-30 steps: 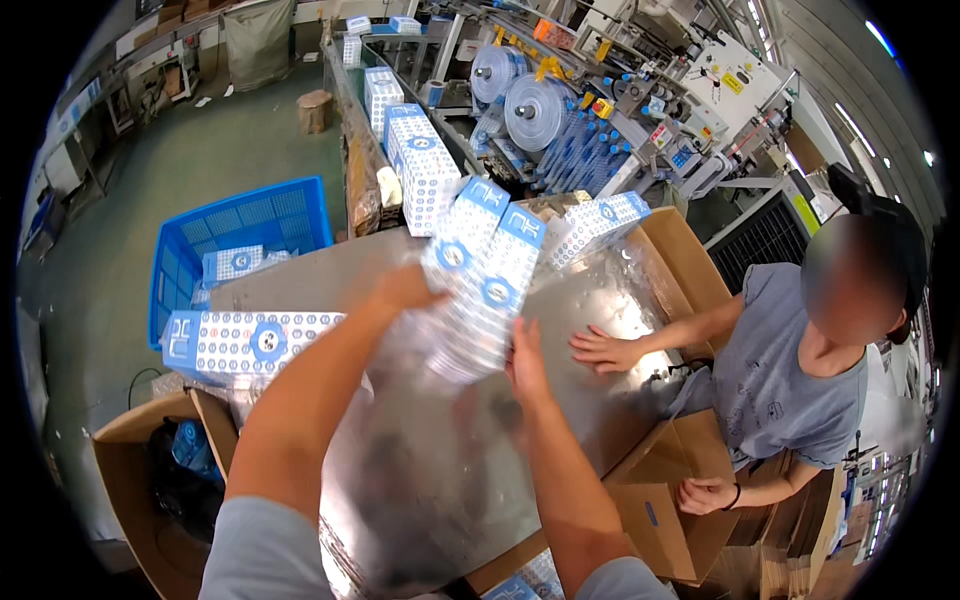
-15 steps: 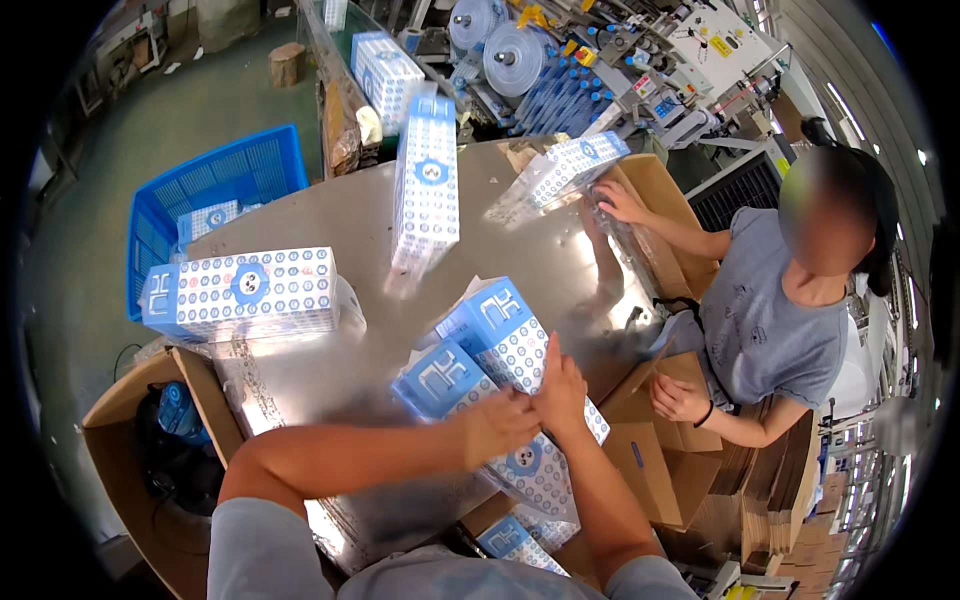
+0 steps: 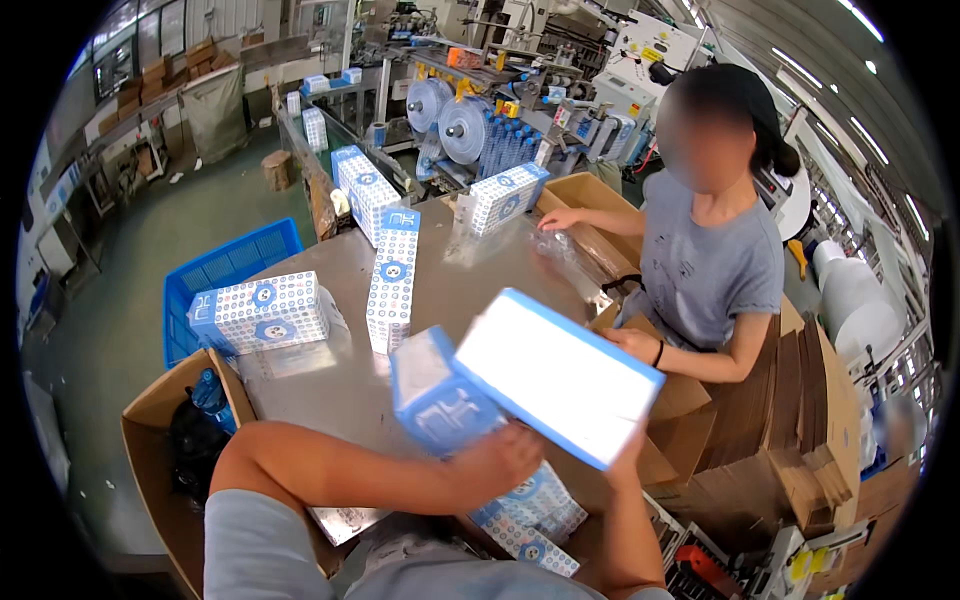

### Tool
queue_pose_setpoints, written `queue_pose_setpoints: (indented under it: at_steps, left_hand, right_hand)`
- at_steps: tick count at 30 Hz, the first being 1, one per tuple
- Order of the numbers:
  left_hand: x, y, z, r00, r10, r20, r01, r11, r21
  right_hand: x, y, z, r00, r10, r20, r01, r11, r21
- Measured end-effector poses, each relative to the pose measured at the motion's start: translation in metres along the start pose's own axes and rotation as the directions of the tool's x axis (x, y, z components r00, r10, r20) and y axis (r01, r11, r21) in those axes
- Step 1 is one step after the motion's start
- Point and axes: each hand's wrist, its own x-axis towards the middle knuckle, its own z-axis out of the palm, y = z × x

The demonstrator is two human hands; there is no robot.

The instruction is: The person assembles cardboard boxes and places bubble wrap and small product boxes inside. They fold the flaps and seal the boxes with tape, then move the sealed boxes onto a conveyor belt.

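My right hand (image 3: 628,452) grips the near right end of a long blue-edged pack (image 3: 560,378), its plain white face turned up and tilted over the table. My left hand (image 3: 500,462), blurred with curled fingers, closes on a second blue-and-white patterned pack (image 3: 440,395) just left of it. That pack is also tilted and smeared by motion, and my left hand and the white-faced pack cover part of it. Below my hands, another patterned pack (image 3: 525,545) lies in an opening close to my body.
Several similar packs, one lying (image 3: 265,312) and one standing out lengthwise (image 3: 393,285), rest on the metal table (image 3: 300,375). A blue crate (image 3: 235,250) and an open carton (image 3: 150,420) are at left. A co-worker (image 3: 710,250) stands at right beside flattened cardboard (image 3: 760,430).
The right pack has been lifted and turned, its white face now up. The left pack has tilted up with my left hand. My view has risen; the co-worker's hands remain near the cartons.
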Motion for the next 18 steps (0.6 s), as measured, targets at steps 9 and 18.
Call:
queue_pose_setpoints:
  at_steps: [9,18]
  left_hand:
    - [0.107,0.127,0.008,0.944,-0.03,-0.328,-0.029,0.984,-0.174]
    - [0.08,0.173,0.261,0.987,-0.055,0.151,0.141,0.742,-0.655]
  right_hand:
    - [-0.137,-0.054,-0.17,0.867,-0.227,-0.444,0.212,0.974,-0.084]
    - [-0.129,-0.049,-0.103,0.986,-0.054,0.157,0.15,0.696,-0.702]
